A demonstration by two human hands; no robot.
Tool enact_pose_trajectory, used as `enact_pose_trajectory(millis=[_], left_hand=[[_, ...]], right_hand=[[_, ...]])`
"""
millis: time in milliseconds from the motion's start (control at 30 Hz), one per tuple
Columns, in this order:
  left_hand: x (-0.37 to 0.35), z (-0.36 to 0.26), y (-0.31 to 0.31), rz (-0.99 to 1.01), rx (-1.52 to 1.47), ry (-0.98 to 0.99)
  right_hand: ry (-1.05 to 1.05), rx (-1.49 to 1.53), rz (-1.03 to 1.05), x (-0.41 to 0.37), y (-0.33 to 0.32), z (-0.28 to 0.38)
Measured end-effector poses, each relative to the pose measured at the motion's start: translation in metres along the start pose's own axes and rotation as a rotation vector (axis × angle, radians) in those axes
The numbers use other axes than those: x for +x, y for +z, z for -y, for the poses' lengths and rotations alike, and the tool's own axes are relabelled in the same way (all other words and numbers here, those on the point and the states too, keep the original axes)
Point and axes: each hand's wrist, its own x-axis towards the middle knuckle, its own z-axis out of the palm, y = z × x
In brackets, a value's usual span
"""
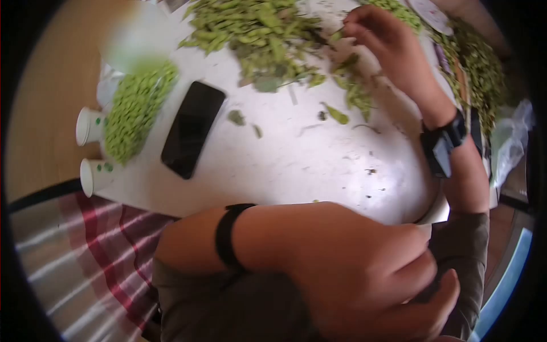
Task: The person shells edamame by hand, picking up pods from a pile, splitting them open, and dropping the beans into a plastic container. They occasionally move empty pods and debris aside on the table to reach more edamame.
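Note:
My right hand [384,43] reaches to the right edge of a heap of green soybean pods [256,34], its fingers pinched together around what looks like a soybean pod [336,36]. A black watch is on that wrist. My left hand [376,273] is low and close to me, over my lap at the table's near edge, with a black band on its wrist. Its fingers are curled, and what they hold, if anything, is hidden. Loose pods [337,114] and bits of leaf lie on the white table [285,171] between the hands.
A black phone [194,130] lies left of centre. Beyond it are a bag of shelled green beans [137,114] and two paper cups [94,176] on their sides. Leafy stalks [478,74] and a clear plastic bag [510,145] are at the right.

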Motion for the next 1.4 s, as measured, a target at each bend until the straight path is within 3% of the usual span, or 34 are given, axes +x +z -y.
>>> enact_pose_trajectory(millis=[33, 100, 167, 200, 233, 300, 333, 400, 433, 500, 533, 567, 633, 767, 800, 833, 867, 933, 1000, 1033, 1067, 1100, 1167, 1267, 1400], left_hand=[[0.001, -0.003, 0.016, -0.164, 0.13, -0.031], [-0.004, 0.004, 0.018, -0.157, 0.185, -0.004], [-0.011, 0.01, 0.004, 0.006, 0.22, 0.202], [-0.002, 0.007, 0.013, -0.038, 0.209, 0.16], [-0.008, 0.024, 0.007, 0.116, -0.044, 0.263], [0.007, 0.003, -0.019, 0.386, -0.171, -0.064], [0.009, 0.009, -0.019, 0.376, -0.191, -0.051], [0.01, 0.015, -0.026, 0.459, -0.019, 0.162], [0.01, 0.017, -0.028, 0.463, -0.023, 0.141], [0.008, 0.018, -0.023, 0.481, -0.033, 0.115], [0.009, 0.015, -0.023, 0.497, -0.009, 0.085], [0.011, 0.011, -0.028, 0.531, 0.038, 0.062], [0.021, 0.002, -0.041, 0.602, 0.147, 0.028], [0.009, 0.005, -0.011, 0.477, 0.176, -0.004], [0.006, 0.008, -0.001, 0.431, 0.161, -0.02], [0.013, 0.016, -0.014, 0.597, 0.109, -0.031], [0.025, 0.022, -0.033, 0.773, 0.069, -0.03], [0.028, 0.045, -0.046, 0.796, -0.016, -0.209], [0.033, 0.05, -0.04, 0.842, 0.403, -0.62], [0.016, 0.079, -0.039, 0.621, 0.314, -0.514], [0.004, 0.097, -0.036, 0.551, 0.399, -0.521], [-0.008, 0.105, -0.029, 0.311, 0.141, -1.035], [-0.024, 0.124, -0.034, 0.334, 0.044, -1.218], [-0.04, 0.135, -0.035, 0.357, 0.132, -1.165], [-0.047, 0.138, -0.041, 0.403, 0.16, -1.142]], right_hand=[[-0.012, 0.101, -0.031, -0.003, -0.001, -0.001], [0.067, 0.266, 0.064, -0.014, -0.002, 0.001], [0.079, 0.278, 0.073, -0.023, 0.001, 0.004], [0.151, 0.314, 0.041, -0.03, 0.003, 0.015], [0.212, 0.357, 0.012, -0.034, 0.005, 0.02], [0.135, 0.349, 0.012, -0.037, 0.01, 0.005], [0.137, 0.38, 0.045, -0.039, 0.006, 0.008], [0.171, 0.462, 0.093, -0.044, 0.0, 0.014], [0.185, 0.466, 0.071, -0.044, -0.002, 0.01], [-0.105, 0.442, -0.212, -0.041, 0.005, 0.001], [0.079, 0.457, -0.341, -0.041, 0.005, 0.022], [-0.118, 0.322, -0.473, -0.036, 0.015, -0.004], [0.069, 0.57, -0.299, -0.049, -0.012, 0.027], [-0.035, 0.489, -0.424, -0.043, 0.007, 0.002], [0.09, 0.597, -0.368, -0.047, 0.002, 0.014], [-0.113, 0.577, -0.419, -0.042, 0.011, 0.009], [-0.039, 0.55, -0.34, -0.047, 0.001, 0.01], [0.056, 0.506, -0.285, -0.053, -0.012, 0.009], [-0.112, 0.46, -0.224, -0.048, -0.009, 0.001], [-0.119, 0.451, -0.229, -0.047, -0.006, -0.002], [-0.136, 0.437, -0.309, -0.045, -0.002, -0.004], [-0.157, 0.422, -0.387, -0.043, 0.0, -0.005], [-0.189, 0.409, -0.352, -0.042, -0.004, -0.008], [-0.185, 0.249, -0.265, -0.042, -0.009, -0.011], [-0.132, 0.263, -0.232, -0.042, -0.009, -0.004]])
